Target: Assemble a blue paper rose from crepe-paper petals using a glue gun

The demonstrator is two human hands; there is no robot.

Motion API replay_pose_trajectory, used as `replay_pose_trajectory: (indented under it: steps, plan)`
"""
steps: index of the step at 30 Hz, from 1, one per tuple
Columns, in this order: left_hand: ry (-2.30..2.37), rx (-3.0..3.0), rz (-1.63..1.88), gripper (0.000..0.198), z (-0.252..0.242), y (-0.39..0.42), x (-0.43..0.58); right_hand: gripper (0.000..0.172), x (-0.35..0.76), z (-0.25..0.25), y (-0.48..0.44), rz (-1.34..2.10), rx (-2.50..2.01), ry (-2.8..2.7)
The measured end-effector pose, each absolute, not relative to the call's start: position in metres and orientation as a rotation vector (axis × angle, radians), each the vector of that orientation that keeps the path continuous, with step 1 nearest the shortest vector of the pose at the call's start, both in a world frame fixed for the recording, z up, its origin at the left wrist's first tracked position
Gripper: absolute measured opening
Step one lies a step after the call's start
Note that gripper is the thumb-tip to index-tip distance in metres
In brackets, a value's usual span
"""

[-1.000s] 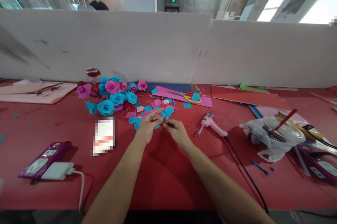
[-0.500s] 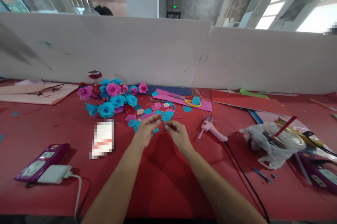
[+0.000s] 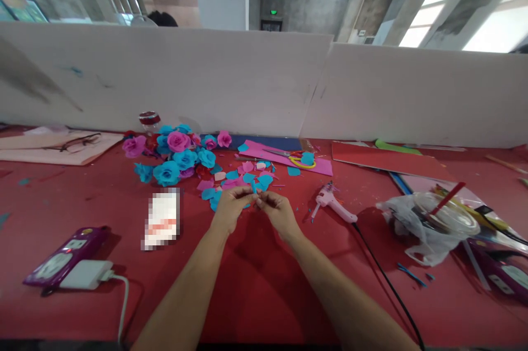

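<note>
My left hand (image 3: 231, 207) and my right hand (image 3: 279, 212) meet over the middle of the red table, fingertips almost touching. Between them a small blue paper petal (image 3: 254, 187) sticks up, pinched in the fingers of both; its lower part is hidden. Just beyond lie loose blue petals (image 3: 264, 180) and pink petals (image 3: 205, 185). To the right of my right hand a pink hot glue gun (image 3: 335, 204) rests on the table. A bunch of blue and pink paper flowers (image 3: 184, 159) lies at the back left.
Scissors with yellow and red handles (image 3: 303, 163) lie on a pink paper sheet (image 3: 324, 166). A cup in a plastic bag (image 3: 427, 227) stands on the right. At the left are a purple power strip (image 3: 70, 252) with a white charger (image 3: 86, 274) and eyeglasses (image 3: 78, 143).
My hands have come closer together, and the fingertips now nearly touch around the blue petal. The things on the table have stayed in place.
</note>
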State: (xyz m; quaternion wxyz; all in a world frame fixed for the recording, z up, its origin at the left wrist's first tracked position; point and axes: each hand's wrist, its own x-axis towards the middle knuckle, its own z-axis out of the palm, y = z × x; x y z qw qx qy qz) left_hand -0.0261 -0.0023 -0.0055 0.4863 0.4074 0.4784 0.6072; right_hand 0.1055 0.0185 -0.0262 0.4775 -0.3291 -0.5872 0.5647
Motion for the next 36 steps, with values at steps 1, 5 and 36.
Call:
replay_pose_trajectory:
  steps: [1, 5, 36]
  plan:
    - [1.164, 0.980, 1.486, 0.017, -0.006, -0.002, -0.026, 0.016, 0.106, -0.026, 0.019, 1.388, -0.800, -1.428]
    - [1.169, 1.022, 1.451, 0.019, -0.006, -0.003, -0.023, 0.014, 0.107, -0.025, 0.020, 1.403, -0.790, -1.399]
    - [1.395, 1.147, 1.725, 0.013, -0.010, -0.008, -0.011, 0.012, 0.105, -0.034, 0.020, 1.154, -0.881, -1.605]
